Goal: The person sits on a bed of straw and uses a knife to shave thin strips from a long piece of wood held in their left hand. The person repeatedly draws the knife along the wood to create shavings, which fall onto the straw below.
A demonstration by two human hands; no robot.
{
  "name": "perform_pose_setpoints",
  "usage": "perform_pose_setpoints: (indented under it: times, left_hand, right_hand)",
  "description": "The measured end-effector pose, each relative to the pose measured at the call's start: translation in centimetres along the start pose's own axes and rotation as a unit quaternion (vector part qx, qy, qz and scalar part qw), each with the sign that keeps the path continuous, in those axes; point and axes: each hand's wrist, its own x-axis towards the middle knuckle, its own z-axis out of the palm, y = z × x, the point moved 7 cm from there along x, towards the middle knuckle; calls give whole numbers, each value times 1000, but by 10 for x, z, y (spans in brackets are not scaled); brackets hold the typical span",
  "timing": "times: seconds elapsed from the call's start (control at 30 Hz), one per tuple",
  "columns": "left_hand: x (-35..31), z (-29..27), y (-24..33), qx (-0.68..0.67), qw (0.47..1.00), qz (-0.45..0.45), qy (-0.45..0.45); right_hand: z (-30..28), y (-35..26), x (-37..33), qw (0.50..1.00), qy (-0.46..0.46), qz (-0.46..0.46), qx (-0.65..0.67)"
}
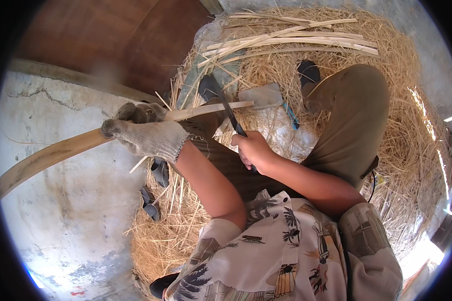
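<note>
A long, pale bamboo strip (pixel 60 151) runs from the far left across to the middle of the head view. Around it my left hand (pixel 148 134) is closed, wearing a knitted glove with darkened fingers. In my bare right hand (pixel 256 152) I grip a knife (pixel 227 106) by its handle, and its long dark blade points up and to the left. The blade crosses the strip near its right end; whether the edge is cutting into it I cannot tell.
Shavings (pixel 407 165) cover the floor around my bent legs. Several split strips (pixel 296 42) lie beyond my feet. A flat grey block (pixel 261 95) and a small blue object (pixel 291 116) sit between my legs. Dark sandals (pixel 149 203) lie beside the left wall (pixel 75 210).
</note>
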Motion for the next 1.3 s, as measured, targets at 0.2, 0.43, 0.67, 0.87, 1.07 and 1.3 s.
perform_pose_setpoints:
  times: [0.2, 0.43, 0.67, 0.87, 1.07, 1.3]
  left_hand:
    - [4, 3, -1, -22, 999, 46, -10]
    - [2, 2, -5, 3, 999, 34, -12]
    - [13, 8, -9, -78, 994, 24, -78]
    - [8, 7, -5, -94, 994, 12, -51]
    - [17, -1, -11, -89, 995, 1, -36]
    - [15, 1, -9, -91, 995, -11, -47]
  right_hand:
    - [-2, -43, -21, 962, 67, -264, 17]
    - [-1, 6, -6, 990, 57, -11, -128]
    - [10, -63, -46, 927, 73, -345, -129]
    - [-1, -7, -8, 980, 18, 8, -197]
    - [-1, -49, -20, 947, 85, -291, -108]
    - [-4, 5, 10, 985, -15, -19, -171]
